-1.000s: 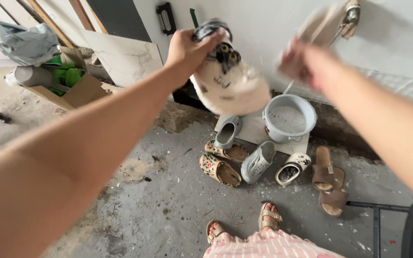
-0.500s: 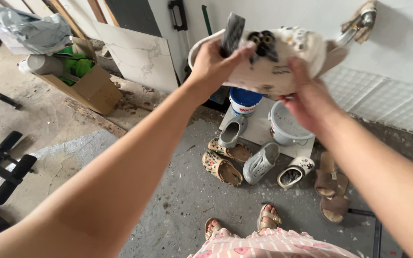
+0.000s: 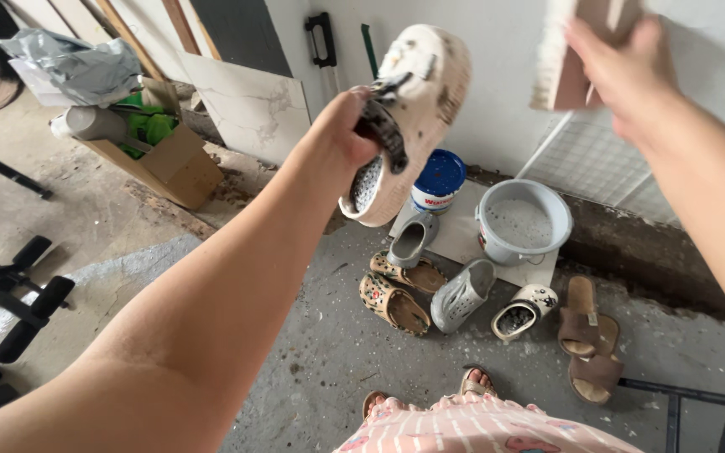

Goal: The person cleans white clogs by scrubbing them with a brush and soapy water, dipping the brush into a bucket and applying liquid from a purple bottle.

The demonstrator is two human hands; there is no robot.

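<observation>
My left hand (image 3: pixel 341 138) grips a dirty white clog (image 3: pixel 417 92) by its dark heel strap and holds it up, sole side turned right. My right hand (image 3: pixel 623 63) is raised at the top right, closed on a wooden scrub brush (image 3: pixel 568 50) with pale bristles facing left. The brush and the clog are apart. Below them on the floor stands a grey bucket (image 3: pixel 524 222) with foamy water.
Several shoes lie on the concrete floor: grey clogs (image 3: pixel 459 294), patterned sandals (image 3: pixel 392 298), a white clog (image 3: pixel 522 309), brown sandals (image 3: pixel 585 335). A blue-lidded tub (image 3: pixel 436 180), a cardboard box (image 3: pixel 161 159), a tile against the wall (image 3: pixel 249 105), my sandalled feet (image 3: pixel 472 382).
My right hand left the clog and rose to the upper right with the brush. My left hand turned the clog more upright. The view shifted slightly.
</observation>
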